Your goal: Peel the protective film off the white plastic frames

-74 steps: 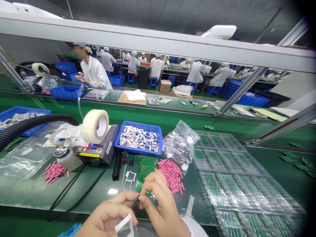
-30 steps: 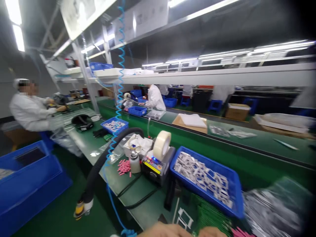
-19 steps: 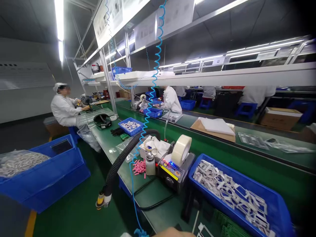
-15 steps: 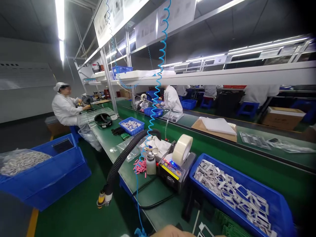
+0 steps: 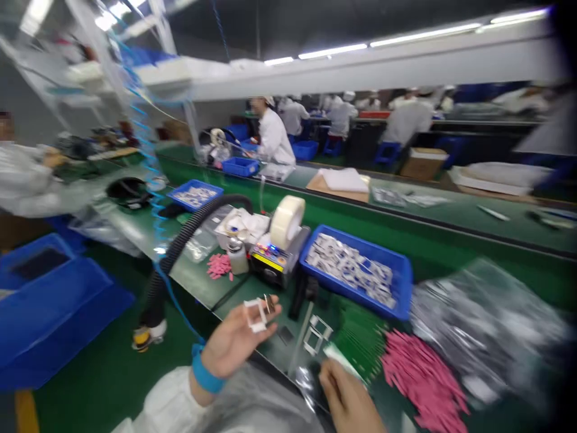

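Observation:
My left hand [image 5: 234, 343], with a blue band at its wrist, is raised over the bench edge and holds a small white frame [image 5: 255, 315] in its fingers. My right hand [image 5: 349, 397] is low in the view beside the green circuit boards [image 5: 358, 337], its fingers curled; whatever they may hold is too blurred to make out. Between the hands, white frame pieces [image 5: 317, 334] lie on the bench. The blue tray [image 5: 403, 285] behind them carries many white frames. A pile of pink pieces [image 5: 424, 379] lies to the right of my right hand.
A tape roll [image 5: 287, 221] sits on a machine [image 5: 273, 264] with lit buttons, next to a bottle [image 5: 237, 257]. A black hose [image 5: 183, 240] arches over the bench's left side. Clear plastic bags [image 5: 487, 325] lie at right. People in white work beyond.
The view has swung right and down. My left hand with the white frame and my right hand have come into fuller view, along with the pink pile and the bags.

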{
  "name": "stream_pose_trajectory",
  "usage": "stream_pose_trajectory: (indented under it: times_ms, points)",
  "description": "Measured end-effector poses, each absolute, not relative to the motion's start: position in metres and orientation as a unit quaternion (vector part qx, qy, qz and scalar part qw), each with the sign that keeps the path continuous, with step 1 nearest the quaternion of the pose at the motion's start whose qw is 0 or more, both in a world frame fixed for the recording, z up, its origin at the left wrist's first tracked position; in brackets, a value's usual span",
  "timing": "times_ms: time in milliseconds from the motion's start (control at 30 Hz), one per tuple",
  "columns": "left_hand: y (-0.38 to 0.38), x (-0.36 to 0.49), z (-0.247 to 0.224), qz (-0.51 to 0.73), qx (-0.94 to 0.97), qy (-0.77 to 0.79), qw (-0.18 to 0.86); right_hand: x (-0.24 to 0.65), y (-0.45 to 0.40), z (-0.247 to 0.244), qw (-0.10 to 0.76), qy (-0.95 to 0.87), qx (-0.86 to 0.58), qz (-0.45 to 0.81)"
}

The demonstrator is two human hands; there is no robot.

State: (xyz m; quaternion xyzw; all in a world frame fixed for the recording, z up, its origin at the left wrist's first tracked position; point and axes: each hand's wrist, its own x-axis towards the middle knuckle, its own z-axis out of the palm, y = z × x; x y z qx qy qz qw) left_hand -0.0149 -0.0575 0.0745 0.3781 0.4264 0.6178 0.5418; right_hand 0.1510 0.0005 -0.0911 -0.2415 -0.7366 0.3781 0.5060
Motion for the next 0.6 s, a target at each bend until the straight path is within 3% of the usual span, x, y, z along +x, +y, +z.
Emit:
stream_pose_trajectory:
  times_ms: [200, 433, 500, 600]
  points:
    - [-0.057, -0.022, 0.068, 0.579, 0.382, 0.446, 0.565, 0.163, -0.003, -0.083, 0.392, -0.760, -0.353, 0.379]
    - [-0.059, -0.003, 0.065, 0.522, 0.411, 0.471, 0.581, 0.140, -0.010, -0.084, 0.319, -0.784, -0.412, 0.338]
    - [-0.059, 0.005, 0.068, 0.491, 0.441, 0.479, 0.579, 0.156, -0.008, -0.069, 0.350, -0.784, -0.389, 0.333]
    - [-0.061, 0.017, 0.075, 0.430, 0.492, 0.493, 0.575, 0.187, -0.005, -0.034, 0.473, -0.786, -0.279, 0.284]
